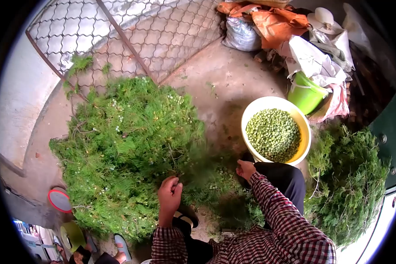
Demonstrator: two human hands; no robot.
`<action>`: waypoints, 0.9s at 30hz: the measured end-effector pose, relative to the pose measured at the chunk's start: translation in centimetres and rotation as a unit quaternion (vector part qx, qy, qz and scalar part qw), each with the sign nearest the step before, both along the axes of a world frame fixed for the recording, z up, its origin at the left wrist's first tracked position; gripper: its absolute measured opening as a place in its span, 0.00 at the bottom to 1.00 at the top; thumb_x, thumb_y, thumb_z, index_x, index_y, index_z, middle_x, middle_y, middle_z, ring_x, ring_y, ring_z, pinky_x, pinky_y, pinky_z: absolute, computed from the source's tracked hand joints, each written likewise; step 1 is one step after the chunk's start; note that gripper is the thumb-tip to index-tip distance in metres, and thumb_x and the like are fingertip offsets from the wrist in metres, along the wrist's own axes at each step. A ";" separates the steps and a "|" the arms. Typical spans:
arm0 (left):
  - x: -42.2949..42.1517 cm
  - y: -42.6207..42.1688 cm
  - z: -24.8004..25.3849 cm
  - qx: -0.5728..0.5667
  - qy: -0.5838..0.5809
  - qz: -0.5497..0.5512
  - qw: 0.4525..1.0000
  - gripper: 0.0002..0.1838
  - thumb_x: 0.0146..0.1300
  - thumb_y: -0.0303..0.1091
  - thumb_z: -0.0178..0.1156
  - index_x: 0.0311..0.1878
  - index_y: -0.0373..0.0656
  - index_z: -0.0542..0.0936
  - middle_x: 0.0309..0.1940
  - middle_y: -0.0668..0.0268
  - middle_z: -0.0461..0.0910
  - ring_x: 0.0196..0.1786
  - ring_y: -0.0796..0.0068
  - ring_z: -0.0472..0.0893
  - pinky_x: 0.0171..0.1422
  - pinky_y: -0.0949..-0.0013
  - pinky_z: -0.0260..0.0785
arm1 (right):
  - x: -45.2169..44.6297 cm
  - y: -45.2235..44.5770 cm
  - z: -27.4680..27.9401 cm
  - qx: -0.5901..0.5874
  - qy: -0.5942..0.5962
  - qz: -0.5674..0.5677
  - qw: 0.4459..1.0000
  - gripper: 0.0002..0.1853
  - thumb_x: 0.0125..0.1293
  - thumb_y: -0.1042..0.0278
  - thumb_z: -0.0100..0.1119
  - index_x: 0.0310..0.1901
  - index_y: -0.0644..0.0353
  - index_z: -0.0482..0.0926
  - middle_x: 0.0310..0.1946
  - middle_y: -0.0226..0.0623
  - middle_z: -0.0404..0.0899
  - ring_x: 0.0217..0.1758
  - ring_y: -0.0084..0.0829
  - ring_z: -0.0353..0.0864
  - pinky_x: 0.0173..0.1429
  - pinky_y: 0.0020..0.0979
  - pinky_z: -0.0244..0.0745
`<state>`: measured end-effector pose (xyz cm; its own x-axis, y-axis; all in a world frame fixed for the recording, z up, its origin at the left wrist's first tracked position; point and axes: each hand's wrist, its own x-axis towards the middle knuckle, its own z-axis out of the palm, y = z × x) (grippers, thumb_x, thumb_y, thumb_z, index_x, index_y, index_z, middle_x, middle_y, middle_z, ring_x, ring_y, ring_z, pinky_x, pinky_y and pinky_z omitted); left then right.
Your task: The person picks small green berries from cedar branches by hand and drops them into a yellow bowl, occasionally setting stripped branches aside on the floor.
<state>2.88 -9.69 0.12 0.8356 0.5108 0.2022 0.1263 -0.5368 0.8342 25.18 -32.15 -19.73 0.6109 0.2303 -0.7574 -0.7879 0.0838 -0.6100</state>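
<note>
My left hand (169, 196) is closed, thumb against the fingers, at the lower edge of a big pile of green conifer branches (132, 132). A blurred green sprig (198, 169) extends from its fingertips toward the right. Beside my right knee, my right hand (245, 169) is closed too; whatever its fingers pinch is too small to make out. Just above and right of that hand stands a yellow bucket (306, 132), filled nearly to the rim with small round green cones (275, 134).
Another branch heap (347, 185) lies at the right. A bright green bucket (306, 94), white sacks (312, 59) and orange sacking (279, 26) are at the upper right. A metal lattice (127, 44) stands behind the pile. Another person's slippered foot (121, 248) shows at the lower left.
</note>
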 end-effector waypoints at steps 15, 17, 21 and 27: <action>1.1 0.0 0.4 0.013 0.182 -0.029 0.983 0.16 0.48 0.29 0.63 0.42 0.38 0.76 0.46 0.55 0.73 0.44 0.58 0.76 0.43 0.66 0.70 | 5.4 9.1 -10.2 -0.268 -0.161 0.394 0.864 0.32 0.65 0.50 0.43 0.65 0.60 0.50 0.57 0.46 0.62 0.52 0.42 0.68 0.55 0.40 0.65; 1.5 -0.2 0.7 0.005 0.189 -0.034 0.981 0.16 0.48 0.29 0.63 0.42 0.37 0.76 0.46 0.54 0.73 0.44 0.58 0.76 0.44 0.66 0.70 | 5.5 9.2 -10.7 -0.285 -0.174 0.397 0.855 0.32 0.64 0.50 0.43 0.64 0.60 0.51 0.57 0.47 0.62 0.53 0.42 0.67 0.56 0.40 0.64; 1.7 -0.3 0.6 0.019 0.170 -0.052 0.984 0.16 0.48 0.28 0.63 0.42 0.37 0.76 0.45 0.55 0.73 0.44 0.58 0.75 0.45 0.66 0.70 | 5.2 8.3 -10.1 -0.357 -0.210 0.374 0.830 0.22 0.64 0.55 0.45 0.51 0.65 0.68 0.39 0.44 0.72 0.36 0.35 0.71 0.41 0.40 0.66; 1.0 -0.3 0.4 0.011 0.133 -0.052 0.990 0.14 0.50 0.29 0.62 0.40 0.36 0.75 0.44 0.54 0.74 0.38 0.62 0.78 0.37 0.69 0.72 | 3.0 5.4 -6.0 -0.196 -0.202 0.159 0.946 0.07 0.59 0.72 0.52 0.30 0.69 0.71 0.20 0.36 0.67 0.19 0.25 0.57 0.28 0.34 0.58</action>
<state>3.85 -10.03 0.47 0.9089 0.4164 -0.0220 0.2825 -0.5760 0.7671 28.16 -26.74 -25.70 0.8158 0.2012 -0.5422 -0.4314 -0.4128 -0.8022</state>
